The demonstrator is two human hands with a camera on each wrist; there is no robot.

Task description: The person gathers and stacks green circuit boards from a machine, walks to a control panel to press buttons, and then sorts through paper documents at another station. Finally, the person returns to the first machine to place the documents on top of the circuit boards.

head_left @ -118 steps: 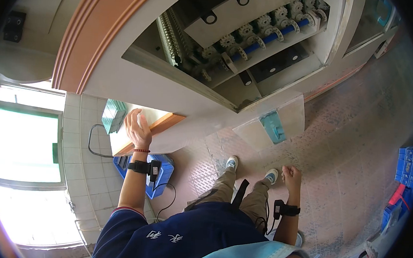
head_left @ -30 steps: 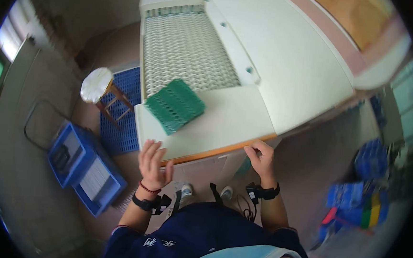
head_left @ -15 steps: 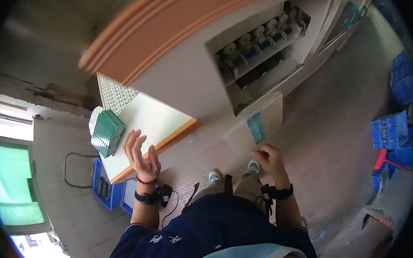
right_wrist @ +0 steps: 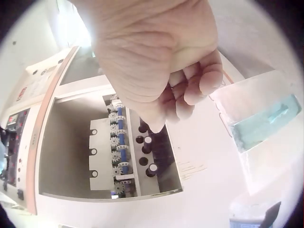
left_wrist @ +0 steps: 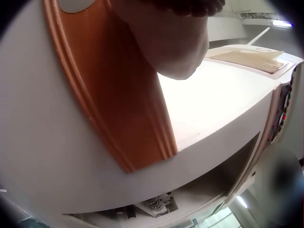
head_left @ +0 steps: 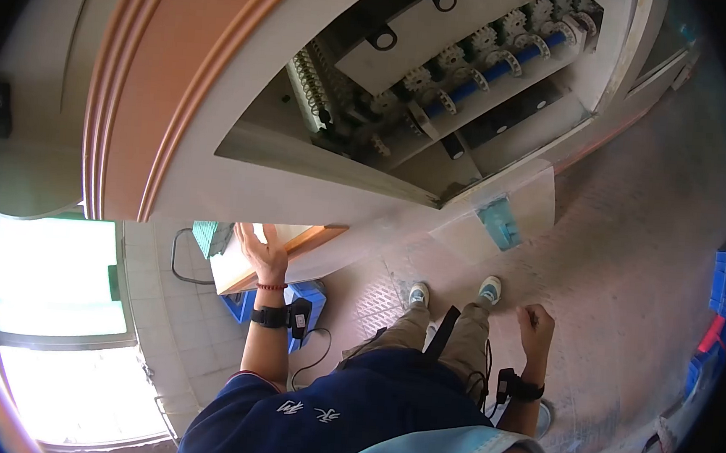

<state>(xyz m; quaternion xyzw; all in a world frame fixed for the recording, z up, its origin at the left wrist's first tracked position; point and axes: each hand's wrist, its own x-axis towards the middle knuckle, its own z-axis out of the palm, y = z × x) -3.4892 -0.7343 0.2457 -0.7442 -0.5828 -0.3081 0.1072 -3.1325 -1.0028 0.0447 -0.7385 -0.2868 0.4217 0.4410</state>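
My left hand (head_left: 265, 255) is beside the wood-edged white ledge (head_left: 234, 270), its fingers extended and holding nothing. Close to its fingertips, a stack of green plastic pieces (head_left: 205, 236) is partly hidden by the machine. In the left wrist view only the base of that hand (left_wrist: 175, 52) shows, against the machine's brown trim (left_wrist: 118, 95). My right hand (head_left: 535, 329) hangs over the floor with loosely curled fingers; the right wrist view shows nothing in them. Ahead is a large pale machine (head_left: 315, 191) whose side opening bares white gears (head_left: 450, 57) and a blue shaft (head_left: 474, 87).
A pale panel with a teal patch (head_left: 498, 222) stands out low on the machine. Blue crates (head_left: 306, 300) sit under the ledge, and more blue crates (head_left: 721, 281) are at the far right. A bright window (head_left: 61, 277) is at left.
Since one second ago, the head view has swung from the roller bed and green stack to the machine's open side. The right hand has moved from near the ledge out over the floor.
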